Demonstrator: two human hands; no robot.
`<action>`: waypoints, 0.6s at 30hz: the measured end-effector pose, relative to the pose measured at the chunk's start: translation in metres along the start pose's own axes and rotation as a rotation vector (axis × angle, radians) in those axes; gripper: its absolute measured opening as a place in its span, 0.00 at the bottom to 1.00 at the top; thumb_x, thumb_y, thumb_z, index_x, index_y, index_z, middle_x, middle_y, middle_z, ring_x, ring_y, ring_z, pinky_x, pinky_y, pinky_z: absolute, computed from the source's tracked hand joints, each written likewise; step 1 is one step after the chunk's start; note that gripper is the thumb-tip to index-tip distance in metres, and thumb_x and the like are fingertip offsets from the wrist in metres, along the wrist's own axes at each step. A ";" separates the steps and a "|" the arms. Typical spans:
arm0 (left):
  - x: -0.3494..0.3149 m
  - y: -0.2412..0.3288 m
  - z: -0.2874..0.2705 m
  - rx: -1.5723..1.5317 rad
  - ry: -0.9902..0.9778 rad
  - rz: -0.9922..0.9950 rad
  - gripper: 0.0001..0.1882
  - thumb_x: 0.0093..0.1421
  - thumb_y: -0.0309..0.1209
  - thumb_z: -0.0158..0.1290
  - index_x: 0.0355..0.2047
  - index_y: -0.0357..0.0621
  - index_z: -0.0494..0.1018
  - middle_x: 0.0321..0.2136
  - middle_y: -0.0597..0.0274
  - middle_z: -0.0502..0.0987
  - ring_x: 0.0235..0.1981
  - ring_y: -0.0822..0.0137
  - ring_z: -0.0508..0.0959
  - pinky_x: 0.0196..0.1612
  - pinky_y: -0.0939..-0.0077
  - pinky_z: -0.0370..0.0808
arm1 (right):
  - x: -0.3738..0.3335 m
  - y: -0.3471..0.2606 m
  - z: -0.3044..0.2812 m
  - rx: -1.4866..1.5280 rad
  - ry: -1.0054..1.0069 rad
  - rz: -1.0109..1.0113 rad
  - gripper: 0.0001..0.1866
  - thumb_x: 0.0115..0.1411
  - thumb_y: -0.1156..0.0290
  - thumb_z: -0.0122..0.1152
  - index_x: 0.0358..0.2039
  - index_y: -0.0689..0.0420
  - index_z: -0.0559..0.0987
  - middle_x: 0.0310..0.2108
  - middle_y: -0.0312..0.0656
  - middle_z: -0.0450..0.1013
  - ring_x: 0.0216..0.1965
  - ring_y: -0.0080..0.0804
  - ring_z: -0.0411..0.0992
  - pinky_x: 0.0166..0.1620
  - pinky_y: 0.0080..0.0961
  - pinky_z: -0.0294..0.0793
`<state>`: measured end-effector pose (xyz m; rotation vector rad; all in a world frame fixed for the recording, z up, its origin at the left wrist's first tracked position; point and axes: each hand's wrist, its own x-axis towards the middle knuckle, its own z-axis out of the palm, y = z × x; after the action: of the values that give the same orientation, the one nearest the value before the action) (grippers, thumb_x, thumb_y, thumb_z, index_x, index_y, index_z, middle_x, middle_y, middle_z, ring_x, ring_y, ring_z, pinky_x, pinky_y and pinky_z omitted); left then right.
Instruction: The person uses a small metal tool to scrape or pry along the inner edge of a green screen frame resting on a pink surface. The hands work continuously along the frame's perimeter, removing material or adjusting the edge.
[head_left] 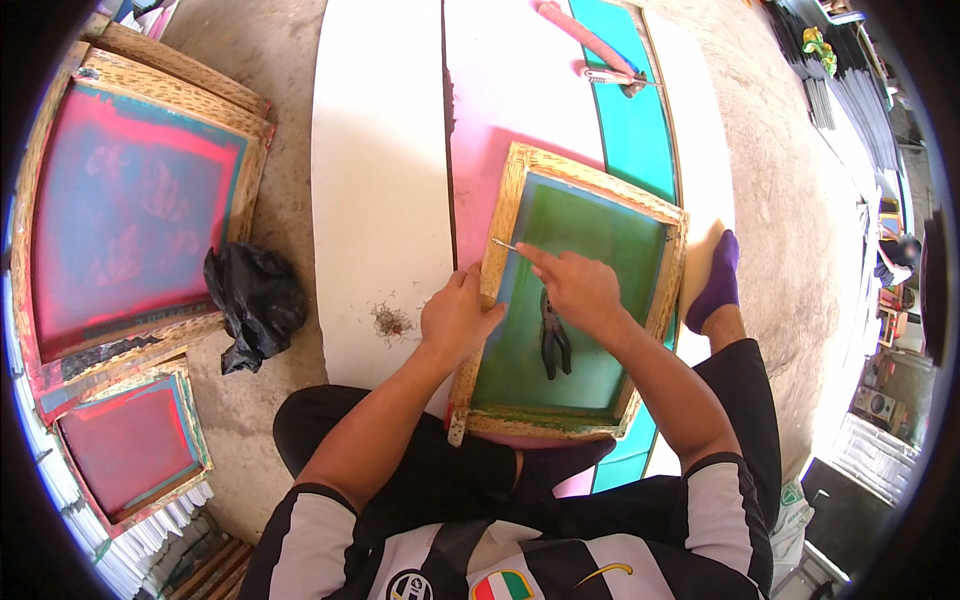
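A wooden screen printing frame (600,178) with green mesh lies tilted before me, over my lower legs and the boards. My left hand (460,315) is closed around its left bar, thumb on the inner side. Closed over the mesh, my right hand (580,290) holds a thin metal shaft like a screwdriver (507,246); its handle is hidden in my fingers. The shaft's tip touches or hovers just over the left bar. Dark-handled pliers (553,340) lie on the mesh below my right hand. Left of my left hand sits a small heap of thin metal bits, like pulled staples (392,322).
A hammer (590,38) and another screwdriver (615,77) lie on the far boards. At left, a large pink-and-blue screen frame (150,68) and a smaller one (200,430) stand beside a black plastic bag (255,300). My purple-socked foot (716,285) is beside the frame's right bar.
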<state>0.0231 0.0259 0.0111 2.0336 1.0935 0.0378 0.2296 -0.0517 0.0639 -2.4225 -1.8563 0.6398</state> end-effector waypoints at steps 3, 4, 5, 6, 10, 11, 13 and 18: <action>0.001 -0.001 0.003 -0.002 0.004 0.012 0.41 0.56 0.42 0.68 0.65 0.32 0.70 0.48 0.44 0.81 0.46 0.43 0.84 0.46 0.52 0.82 | -0.003 0.000 0.000 -0.044 0.027 0.014 0.22 0.73 0.57 0.56 0.66 0.25 0.77 0.28 0.43 0.76 0.26 0.49 0.79 0.29 0.48 0.79; 0.001 -0.001 0.004 -0.003 0.007 0.014 0.40 0.56 0.42 0.68 0.65 0.32 0.70 0.48 0.44 0.81 0.46 0.43 0.84 0.46 0.51 0.82 | -0.003 0.001 0.000 -0.060 0.040 0.017 0.22 0.73 0.57 0.56 0.66 0.23 0.77 0.27 0.42 0.76 0.26 0.48 0.78 0.28 0.47 0.78; 0.001 -0.001 0.004 0.002 0.005 0.013 0.40 0.56 0.41 0.68 0.65 0.32 0.69 0.48 0.44 0.81 0.46 0.43 0.84 0.46 0.52 0.82 | -0.003 0.002 0.000 -0.056 0.039 0.017 0.22 0.73 0.57 0.56 0.66 0.24 0.77 0.27 0.42 0.76 0.26 0.48 0.78 0.28 0.47 0.78; 0.001 -0.001 0.003 0.007 0.002 0.012 0.41 0.56 0.41 0.68 0.65 0.32 0.69 0.49 0.43 0.80 0.46 0.43 0.84 0.46 0.52 0.82 | -0.003 0.003 0.000 -0.052 0.038 0.017 0.22 0.73 0.57 0.56 0.66 0.24 0.77 0.27 0.42 0.76 0.26 0.48 0.78 0.28 0.47 0.78; 0.001 -0.001 0.003 0.002 0.004 0.012 0.41 0.56 0.41 0.68 0.65 0.30 0.69 0.49 0.43 0.80 0.45 0.42 0.84 0.46 0.52 0.82 | -0.002 0.005 0.001 -0.038 0.062 -0.006 0.22 0.73 0.57 0.56 0.65 0.24 0.77 0.26 0.42 0.76 0.26 0.48 0.78 0.28 0.47 0.78; 0.001 -0.002 0.004 0.005 0.007 0.014 0.41 0.56 0.41 0.68 0.65 0.30 0.69 0.48 0.43 0.80 0.45 0.42 0.84 0.46 0.52 0.82 | -0.001 0.003 0.000 -0.041 0.058 0.000 0.21 0.73 0.57 0.56 0.65 0.24 0.77 0.27 0.42 0.76 0.26 0.49 0.78 0.28 0.47 0.78; 0.001 -0.002 0.006 0.011 0.012 0.018 0.40 0.56 0.40 0.68 0.64 0.30 0.70 0.48 0.42 0.80 0.44 0.42 0.84 0.46 0.52 0.82 | -0.001 -0.001 -0.003 -0.047 0.049 0.011 0.21 0.73 0.57 0.55 0.65 0.24 0.77 0.27 0.42 0.76 0.25 0.49 0.78 0.28 0.47 0.78; 0.002 -0.007 0.012 -0.009 0.062 0.075 0.39 0.54 0.38 0.67 0.62 0.29 0.72 0.47 0.42 0.81 0.43 0.42 0.84 0.45 0.52 0.82 | -0.002 -0.014 -0.006 -0.215 -0.015 0.002 0.22 0.75 0.59 0.52 0.67 0.30 0.75 0.29 0.47 0.78 0.27 0.50 0.80 0.28 0.46 0.80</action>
<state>0.0243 0.0219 -0.0029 2.0773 1.0530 0.1450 0.2186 -0.0479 0.0738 -2.5532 -2.0264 0.4823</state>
